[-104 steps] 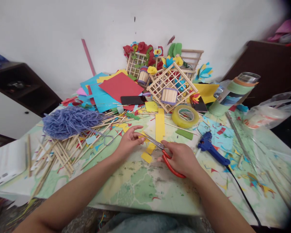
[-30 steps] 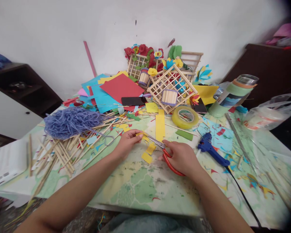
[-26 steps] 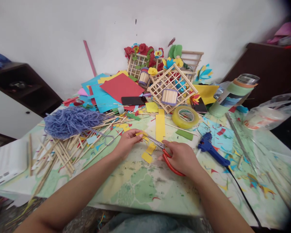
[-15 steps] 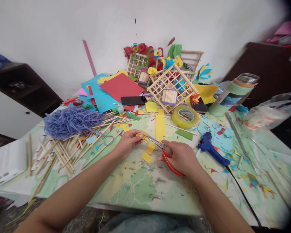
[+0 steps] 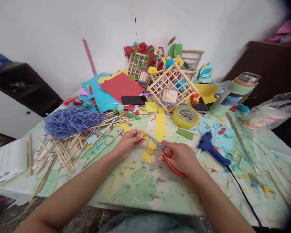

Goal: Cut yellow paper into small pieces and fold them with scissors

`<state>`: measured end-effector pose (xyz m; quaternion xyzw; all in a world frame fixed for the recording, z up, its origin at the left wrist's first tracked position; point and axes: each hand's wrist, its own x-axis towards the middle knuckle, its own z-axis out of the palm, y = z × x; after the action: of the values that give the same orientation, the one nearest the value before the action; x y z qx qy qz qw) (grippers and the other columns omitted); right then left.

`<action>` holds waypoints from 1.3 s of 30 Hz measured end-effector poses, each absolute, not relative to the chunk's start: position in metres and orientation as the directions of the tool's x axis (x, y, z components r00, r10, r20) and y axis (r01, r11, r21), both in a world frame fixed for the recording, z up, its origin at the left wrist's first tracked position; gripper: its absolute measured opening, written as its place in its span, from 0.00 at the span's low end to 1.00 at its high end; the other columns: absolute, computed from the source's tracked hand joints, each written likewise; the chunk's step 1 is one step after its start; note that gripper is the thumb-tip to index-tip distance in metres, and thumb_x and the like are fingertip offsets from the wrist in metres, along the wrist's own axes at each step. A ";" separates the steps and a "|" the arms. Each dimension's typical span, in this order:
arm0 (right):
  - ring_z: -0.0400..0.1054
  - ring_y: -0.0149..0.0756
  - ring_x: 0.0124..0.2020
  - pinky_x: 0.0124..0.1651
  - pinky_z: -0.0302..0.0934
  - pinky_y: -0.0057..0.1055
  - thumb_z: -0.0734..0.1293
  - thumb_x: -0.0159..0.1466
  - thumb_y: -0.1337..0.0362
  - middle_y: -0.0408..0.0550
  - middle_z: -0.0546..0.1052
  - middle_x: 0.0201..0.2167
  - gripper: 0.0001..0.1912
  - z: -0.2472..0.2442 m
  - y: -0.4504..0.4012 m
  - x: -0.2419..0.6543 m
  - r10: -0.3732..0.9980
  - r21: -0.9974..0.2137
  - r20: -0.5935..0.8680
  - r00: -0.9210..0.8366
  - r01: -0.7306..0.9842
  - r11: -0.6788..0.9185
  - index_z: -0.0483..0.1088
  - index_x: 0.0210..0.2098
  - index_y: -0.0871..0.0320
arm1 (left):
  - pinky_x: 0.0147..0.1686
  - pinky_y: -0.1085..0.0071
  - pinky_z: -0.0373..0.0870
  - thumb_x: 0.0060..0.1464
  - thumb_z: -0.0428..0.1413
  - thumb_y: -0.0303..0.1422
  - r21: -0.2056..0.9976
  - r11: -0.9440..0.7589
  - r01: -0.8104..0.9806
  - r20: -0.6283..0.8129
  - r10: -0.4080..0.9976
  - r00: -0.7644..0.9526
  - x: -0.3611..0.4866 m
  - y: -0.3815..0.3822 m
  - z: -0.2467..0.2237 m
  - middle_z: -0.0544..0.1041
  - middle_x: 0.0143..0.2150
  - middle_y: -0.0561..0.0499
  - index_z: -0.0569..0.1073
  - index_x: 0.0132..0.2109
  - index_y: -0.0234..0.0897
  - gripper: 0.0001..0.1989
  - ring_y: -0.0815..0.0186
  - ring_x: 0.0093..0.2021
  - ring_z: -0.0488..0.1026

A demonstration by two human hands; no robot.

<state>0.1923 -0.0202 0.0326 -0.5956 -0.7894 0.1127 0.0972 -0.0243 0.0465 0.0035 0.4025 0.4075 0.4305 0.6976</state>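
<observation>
- Red-handled scissors [image 5: 161, 146] sit in the right hand [image 5: 181, 158], its fingers wrapped round the grips.
- The left hand [image 5: 130, 142] pinches a yellow scrap [image 5: 146, 138] at the scissors' tips; how far the blades part is hard to tell.
- Yellow squares [image 5: 146, 157] lie on the tabletop [image 5: 145, 191], just nearside of the scissors.
- Beyond the scissors lie a yellow strip [image 5: 160, 124] and tape [image 5: 177, 118]; to their right, a glue gun [image 5: 214, 152]; to their left, yarn [image 5: 72, 122].

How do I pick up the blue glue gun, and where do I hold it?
Wrap around the long handle of the blue glue gun, coming from your own side, a little from the right. It lies with that slim part slanting toward you and the black cord leaving its end, so hold just short of the cord. I'd keep off the chunkier far end; it might be hot.
</observation>
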 end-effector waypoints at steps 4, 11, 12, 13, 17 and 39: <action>0.71 0.37 0.29 0.28 0.53 0.27 0.61 0.59 0.48 0.47 0.78 0.31 0.26 0.031 -0.020 0.192 0.961 -0.286 0.023 -0.276 0.919 0.270 0.67 0.52 0.54 | 0.30 0.79 0.66 0.42 0.64 0.32 0.917 0.299 -0.266 -0.216 0.929 0.301 -0.025 0.047 0.003 0.73 0.27 0.52 0.74 0.34 0.32 0.11 0.76 0.26 0.68; 0.72 0.39 0.31 0.29 0.53 0.28 0.60 0.59 0.48 0.47 0.79 0.31 0.24 0.030 -0.020 0.193 0.957 -0.269 0.035 -0.287 0.920 0.285 0.68 0.50 0.53 | 0.30 0.79 0.65 0.41 0.64 0.33 0.934 0.271 -0.234 -0.202 0.938 0.280 -0.025 0.046 0.005 0.73 0.27 0.53 0.74 0.34 0.32 0.12 0.75 0.26 0.68; 0.72 0.39 0.32 0.29 0.53 0.28 0.60 0.59 0.48 0.47 0.79 0.31 0.24 0.030 -0.020 0.193 0.957 -0.267 0.037 -0.287 0.920 0.287 0.69 0.50 0.53 | 0.30 0.78 0.65 0.41 0.64 0.33 0.936 0.267 -0.229 -0.202 0.941 0.272 -0.025 0.046 0.006 0.73 0.27 0.53 0.74 0.34 0.32 0.12 0.75 0.26 0.68; 0.72 0.39 0.32 0.29 0.53 0.28 0.60 0.59 0.48 0.47 0.79 0.32 0.24 0.030 -0.020 0.193 0.957 -0.265 0.038 -0.287 0.921 0.287 0.69 0.50 0.53 | 0.30 0.78 0.66 0.41 0.65 0.33 0.938 0.265 -0.225 -0.203 0.943 0.264 -0.025 0.047 0.006 0.73 0.27 0.53 0.74 0.34 0.32 0.12 0.75 0.26 0.68; 0.72 0.39 0.31 0.29 0.54 0.28 0.60 0.59 0.49 0.47 0.79 0.32 0.24 0.029 -0.020 0.192 0.958 -0.262 0.033 -0.285 0.922 0.283 0.68 0.51 0.54 | 0.31 0.77 0.66 0.39 0.65 0.33 0.939 0.262 -0.222 -0.210 0.950 0.233 -0.025 0.047 0.007 0.74 0.28 0.53 0.74 0.33 0.32 0.13 0.75 0.26 0.69; 0.72 0.39 0.30 0.28 0.53 0.28 0.60 0.59 0.47 0.47 0.78 0.29 0.25 0.028 -0.019 0.191 0.960 -0.245 0.037 -0.277 0.929 0.277 0.69 0.50 0.53 | 0.31 0.79 0.61 0.43 0.62 0.30 0.971 0.143 -0.193 -0.107 0.977 0.186 -0.027 0.048 0.003 0.67 0.25 0.58 0.70 0.44 0.37 0.18 0.76 0.27 0.65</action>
<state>0.1912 -0.0194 0.0277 -0.5946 -0.7942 0.0880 0.0889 -0.0274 0.0485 0.0028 0.4548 0.4309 0.4707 0.6213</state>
